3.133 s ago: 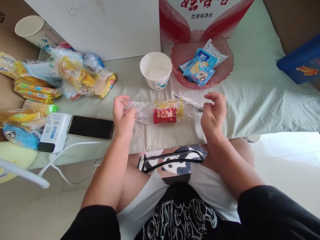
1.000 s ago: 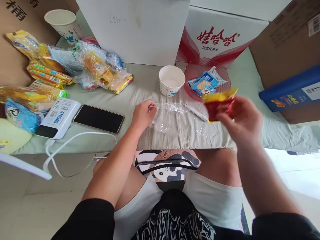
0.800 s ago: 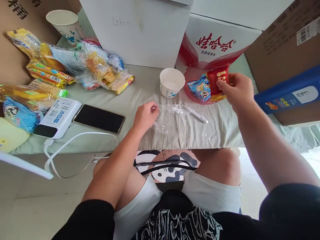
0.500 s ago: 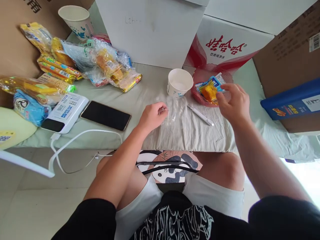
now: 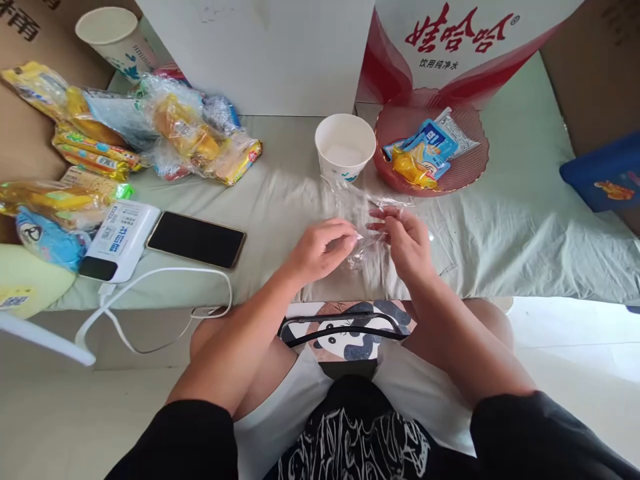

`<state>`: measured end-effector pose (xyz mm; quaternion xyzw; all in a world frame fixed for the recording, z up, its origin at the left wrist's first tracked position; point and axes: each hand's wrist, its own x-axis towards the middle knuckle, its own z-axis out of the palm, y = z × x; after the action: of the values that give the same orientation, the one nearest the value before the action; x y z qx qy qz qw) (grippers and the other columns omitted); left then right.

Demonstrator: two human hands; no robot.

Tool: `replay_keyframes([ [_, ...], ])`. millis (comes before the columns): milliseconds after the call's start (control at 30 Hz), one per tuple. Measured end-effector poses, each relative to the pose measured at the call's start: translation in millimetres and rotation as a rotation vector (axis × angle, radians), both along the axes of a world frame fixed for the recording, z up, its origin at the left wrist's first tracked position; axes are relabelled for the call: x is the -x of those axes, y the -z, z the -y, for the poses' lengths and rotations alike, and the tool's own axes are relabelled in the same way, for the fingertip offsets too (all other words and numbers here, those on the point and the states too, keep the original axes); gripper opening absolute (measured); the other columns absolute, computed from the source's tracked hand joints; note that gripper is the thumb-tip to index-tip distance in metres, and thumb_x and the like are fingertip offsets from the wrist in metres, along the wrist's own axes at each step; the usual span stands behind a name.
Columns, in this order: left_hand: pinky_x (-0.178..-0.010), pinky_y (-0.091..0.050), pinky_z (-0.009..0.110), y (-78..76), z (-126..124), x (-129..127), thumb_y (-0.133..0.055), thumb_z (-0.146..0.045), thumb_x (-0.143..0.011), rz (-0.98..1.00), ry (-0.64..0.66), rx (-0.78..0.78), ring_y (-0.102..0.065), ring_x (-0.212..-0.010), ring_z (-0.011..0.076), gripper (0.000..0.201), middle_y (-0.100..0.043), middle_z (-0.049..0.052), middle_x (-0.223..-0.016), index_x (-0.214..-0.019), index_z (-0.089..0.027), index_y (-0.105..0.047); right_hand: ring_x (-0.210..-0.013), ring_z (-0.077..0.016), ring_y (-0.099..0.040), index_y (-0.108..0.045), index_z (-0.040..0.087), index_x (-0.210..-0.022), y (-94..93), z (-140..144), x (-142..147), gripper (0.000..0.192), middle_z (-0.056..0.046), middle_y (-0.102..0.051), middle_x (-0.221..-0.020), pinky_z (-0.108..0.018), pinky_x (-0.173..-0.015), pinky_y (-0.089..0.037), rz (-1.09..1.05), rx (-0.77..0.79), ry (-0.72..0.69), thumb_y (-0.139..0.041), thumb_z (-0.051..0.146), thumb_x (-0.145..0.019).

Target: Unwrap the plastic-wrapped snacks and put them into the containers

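My left hand (image 5: 325,250) pinches the edge of a clear plastic bag (image 5: 356,257) between thumb and fingertips. Facing it, my right hand (image 5: 407,243) has its fingers stretched out and a little apart, touching the thin film; whether they are inside the bag I cannot tell. Just beyond the hands stands a white paper cup (image 5: 345,143), upright, with the film reaching its base. To its right a pink ribbed glass bowl (image 5: 465,170) holds several small wrapped snacks, among them a blue packet (image 5: 435,141) and a yellow one (image 5: 413,168).
Wrapped snacks (image 5: 185,133) are heaped at the left, with a paper cup (image 5: 113,40) behind them. A phone (image 5: 197,239) and a white power bank (image 5: 123,237) with a cable lie nearby. White boxes (image 5: 270,60) stand along the back, a blue box (image 5: 605,177) at the right.
My right hand has come from the bowl back to the plastic bag, beside my left hand. The silver tool seen earlier is now mostly hidden by my right hand. The view has shifted.
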<state>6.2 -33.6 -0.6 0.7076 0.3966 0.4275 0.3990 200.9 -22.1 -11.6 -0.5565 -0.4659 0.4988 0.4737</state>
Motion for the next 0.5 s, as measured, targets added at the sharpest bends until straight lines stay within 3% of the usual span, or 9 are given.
replay_keyframes([
  [67,-0.076,-0.056,0.03,-1.0,-4,2,-0.064,-0.036,-0.092,0.132,-0.17,0.028,-0.07,-0.078,0.0171,0.019,-0.075,0.004,-0.083,-0.084,-0.02,-0.07,-0.089,-0.0184,-0.076,-0.067,0.023,-0.095,-1.6,-2,-9,0.023,-0.005,-0.076,-0.107,-0.028,-0.067,-0.06,-0.065,0.013,0.122,-0.062,0.045,-0.088],
  [200,-0.059,-0.05,0.026,-10.4,-17,27,-0.075,-0.033,-0.071,0.536,-0.487,0.106,-0.059,-0.058,0.0134,0.018,-0.061,-0.002,-0.063,-0.076,-0.022,-0.062,-0.084,-0.0165,-0.077,-0.062,0.025,-0.092,-5.2,-4,-24,0.02,0.0,-0.071,-0.095,-0.028,-0.066,-0.062,-0.246,-0.014,0.239,-0.066,0.044,-0.086],
  [333,-0.057,-0.051,0.028,-21.9,-27,57,-0.071,-0.055,-0.07,0.769,-0.483,0.315,-0.054,-0.057,0.014,0.033,-0.052,-0.002,-0.06,-0.072,-0.024,-0.06,-0.077,-0.0148,-0.076,-0.06,0.024,-0.092,-17.1,-3,-34,0.025,0.001,-0.071,-0.094,-0.028,-0.066,-0.063,-0.398,-0.025,0.086,-0.068,0.046,-0.083],
  [400,-0.064,-0.056,0.029,-22.2,-28,62,-0.076,-0.065,-0.064,0.712,-0.443,0.39,-0.064,-0.07,0.0172,0.044,-0.064,0.002,-0.072,-0.077,-0.024,-0.066,-0.073,-0.0147,-0.076,-0.061,0.022,-0.093,-23.3,1,-37,0.028,-0.004,-0.074,-0.105,-0.027,-0.058,-0.059,-0.389,0.021,-0.082,-0.066,0.048,-0.085],
  [500,-0.089,-0.061,0.034,-16.7,-23,53,-0.092,-0.072,-0.045,0.485,-0.182,0.506,-0.072,-0.108,0.0265,0.074,-0.077,0.01,-0.113,-0.1,-0.025,-0.076,-0.077,-0.0182,-0.078,-0.066,0.02,-0.098,-26.9,10,-39,0.034,-0.008,-0.074,-0.108,-0.027,-0.056,-0.057,-0.293,0.063,-0.226,-0.065,0.053,-0.087],
])
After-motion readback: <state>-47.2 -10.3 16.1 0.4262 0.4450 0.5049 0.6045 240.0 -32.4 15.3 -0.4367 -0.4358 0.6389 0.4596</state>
